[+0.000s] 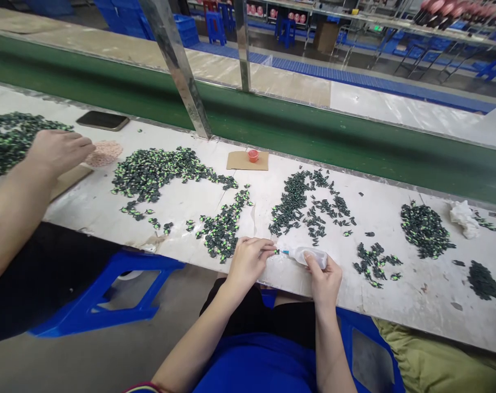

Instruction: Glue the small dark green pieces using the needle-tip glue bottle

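My left hand [250, 261] pinches a small dark green-and-black part [276, 252] between thumb and fingertips, just above the table's front edge. In my right hand [326, 278] is a translucent squeeze bottle [311, 256], tilted on its side. Its blue nozzle tip [285, 252] points left, right up against the small part; whether they touch I cannot tell. Close to my left hand lies a pile of dark parts with bright green spots [221, 229]. Beyond both hands, slim dark pieces [291, 202] are scattered. A smaller group of green-spotted parts [376, 265] lies right of the bottle.
A red cup [253, 156] stands on cardboard [236, 161] at the back. More piles lie left [153, 169] and right [425, 232], near crumpled white tissue [464, 218]. At left, a co-worker's hand [59, 150] reaches over the table near a phone [102, 120]. A metal post [180, 71] rises behind.
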